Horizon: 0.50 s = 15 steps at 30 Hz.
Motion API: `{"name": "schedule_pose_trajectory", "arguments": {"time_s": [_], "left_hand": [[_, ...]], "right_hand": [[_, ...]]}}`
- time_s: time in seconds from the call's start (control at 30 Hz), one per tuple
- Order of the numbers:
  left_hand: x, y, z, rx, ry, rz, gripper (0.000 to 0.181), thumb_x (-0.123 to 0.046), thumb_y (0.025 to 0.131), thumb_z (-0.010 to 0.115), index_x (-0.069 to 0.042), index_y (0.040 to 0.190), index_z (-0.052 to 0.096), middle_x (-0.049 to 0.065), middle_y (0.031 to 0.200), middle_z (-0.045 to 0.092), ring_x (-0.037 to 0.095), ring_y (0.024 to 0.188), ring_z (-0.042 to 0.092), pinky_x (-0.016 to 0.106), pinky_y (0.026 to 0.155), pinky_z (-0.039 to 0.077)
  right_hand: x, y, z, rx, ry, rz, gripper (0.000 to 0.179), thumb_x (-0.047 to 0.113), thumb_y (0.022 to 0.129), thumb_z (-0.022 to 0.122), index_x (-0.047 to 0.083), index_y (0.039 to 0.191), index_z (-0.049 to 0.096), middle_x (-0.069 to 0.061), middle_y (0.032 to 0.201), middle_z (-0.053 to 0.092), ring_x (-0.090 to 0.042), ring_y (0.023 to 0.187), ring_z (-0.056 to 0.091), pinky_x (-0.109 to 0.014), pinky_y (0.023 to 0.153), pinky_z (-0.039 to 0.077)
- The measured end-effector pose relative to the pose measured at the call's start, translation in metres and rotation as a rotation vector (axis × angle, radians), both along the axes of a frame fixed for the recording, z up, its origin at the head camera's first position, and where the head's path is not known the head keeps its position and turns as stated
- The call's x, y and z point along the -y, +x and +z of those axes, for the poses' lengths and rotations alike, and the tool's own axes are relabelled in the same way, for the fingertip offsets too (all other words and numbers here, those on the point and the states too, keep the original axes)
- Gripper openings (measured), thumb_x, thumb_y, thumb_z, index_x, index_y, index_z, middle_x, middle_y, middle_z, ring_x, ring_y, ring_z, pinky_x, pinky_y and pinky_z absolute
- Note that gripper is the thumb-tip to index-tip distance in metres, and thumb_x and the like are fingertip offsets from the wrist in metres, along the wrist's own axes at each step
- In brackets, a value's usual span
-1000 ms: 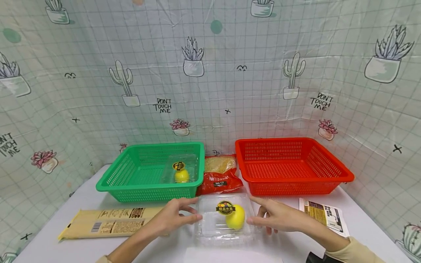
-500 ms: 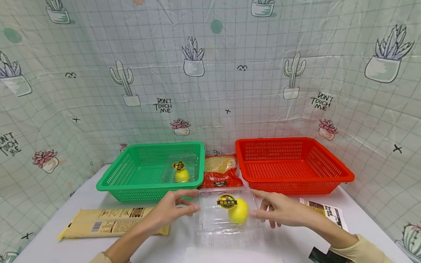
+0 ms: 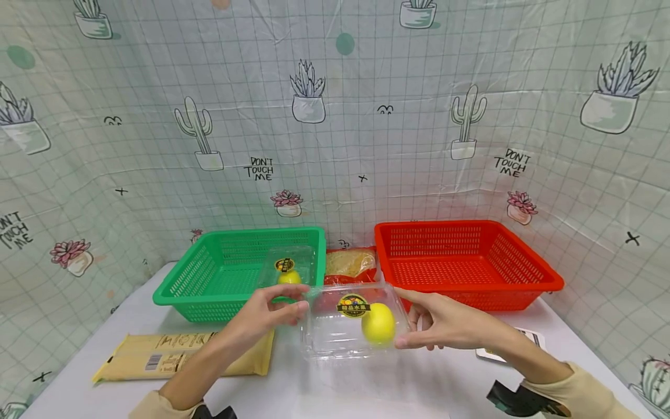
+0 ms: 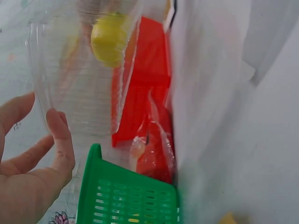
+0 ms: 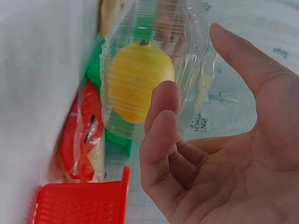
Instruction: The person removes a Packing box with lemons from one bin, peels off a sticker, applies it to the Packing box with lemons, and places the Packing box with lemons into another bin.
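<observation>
A clear plastic fruit box [image 3: 332,334] with a black-and-yellow label is held above the table between both hands. Inside it, toward the right, lies a yellow round fruit [image 3: 378,324]. My left hand [image 3: 262,314] pinches the box's left edge with thumb and fingers; the left wrist view shows those fingertips [image 4: 55,122] at the rim. On the opposite side my right hand [image 3: 450,320] grips the right edge, its fingers [image 5: 161,126] beneath and its thumb [image 5: 233,46] along the rim. The box tilts slightly, its near side lower.
A green basket [image 3: 241,302] at back left contains a similar box with a yellow fruit [image 3: 289,277]. A red basket [image 3: 471,299] stands at back right. Between them lies a red food packet [image 3: 350,262]. A beige packet [image 3: 157,358] lies at left, a white packet [image 3: 531,337] at right.
The fruit box has risen off the table and moved toward the baskets, now covering part of the red packet. Both hands have travelled up with it.
</observation>
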<state>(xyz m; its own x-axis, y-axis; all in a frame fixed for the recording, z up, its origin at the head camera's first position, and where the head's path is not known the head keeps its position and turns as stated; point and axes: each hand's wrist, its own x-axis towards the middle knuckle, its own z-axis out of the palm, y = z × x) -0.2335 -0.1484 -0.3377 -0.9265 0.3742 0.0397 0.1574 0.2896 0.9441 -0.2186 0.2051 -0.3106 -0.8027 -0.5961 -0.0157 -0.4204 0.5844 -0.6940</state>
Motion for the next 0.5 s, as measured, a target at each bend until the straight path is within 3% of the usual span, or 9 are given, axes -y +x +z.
{"name": "schedule_pose_trajectory", "arguments": {"time_s": [0.27,0.5], "left_hand": [[0.011,-0.007,0.014,-0.025,0.001,0.071,0.05,-0.04,0.093,0.066,-0.013,0.135,0.057,0.013,0.133,0.059,0.018,0.099,0.067,0.034,0.087,0.054],[0.031,-0.013,0.026,-0.04,0.033,0.137,0.051,-0.042,0.093,0.065,-0.016,0.135,0.056,0.008,0.137,0.056,0.018,0.096,0.067,0.029,0.083,0.055]], "right_hand": [[0.013,-0.016,0.016,-0.011,-0.02,0.009,0.086,0.037,0.084,0.077,0.005,0.151,0.035,-0.004,0.081,0.056,-0.021,0.057,0.059,-0.028,0.05,0.052],[0.032,-0.043,0.03,-0.03,-0.074,0.039,0.076,0.034,0.086,0.076,0.006,0.148,0.042,-0.007,0.082,0.056,-0.013,0.054,0.056,-0.027,0.052,0.051]]}}
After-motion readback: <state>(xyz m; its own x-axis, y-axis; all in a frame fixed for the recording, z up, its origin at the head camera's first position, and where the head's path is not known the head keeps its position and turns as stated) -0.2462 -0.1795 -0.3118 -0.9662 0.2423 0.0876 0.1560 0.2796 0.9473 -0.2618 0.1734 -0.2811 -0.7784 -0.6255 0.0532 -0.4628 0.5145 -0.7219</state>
